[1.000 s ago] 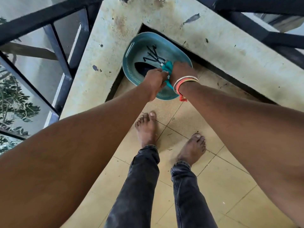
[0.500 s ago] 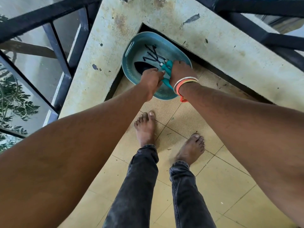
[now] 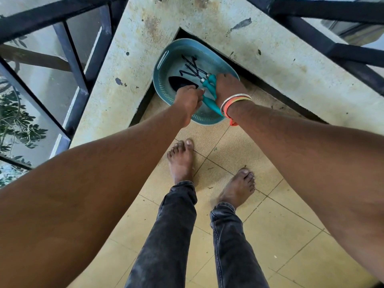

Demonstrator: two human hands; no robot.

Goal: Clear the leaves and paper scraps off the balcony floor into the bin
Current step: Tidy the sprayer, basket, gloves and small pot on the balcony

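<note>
A teal plastic basket (image 3: pixel 164 59) sits on the tiled floor in the balcony corner. Inside lie black hand rakes (image 3: pixel 189 67) and a trowel with a black blade (image 3: pixel 176 83), all with teal handles (image 3: pixel 209 101). My left hand (image 3: pixel 188 100) reaches into the basket, its fingers curled at the trowel where blade meets handle. My right hand (image 3: pixel 227 86), bangles on the wrist, grips the rake handles beside it. A few tiny scraps (image 3: pixel 210 169) dot the yellow tiles near my bare feet.
A stained concrete ledge (image 3: pixel 116 96) wraps the corner behind the basket, with a black metal railing (image 3: pixel 72 65) above it on both sides. Foliage shows beyond the railing at left. My legs and feet (image 3: pixel 180 161) stand just short of the basket.
My left hand has edged slightly left, away from my right hand, showing more of the teal handle between them. The basket and the tools stay where they were.
</note>
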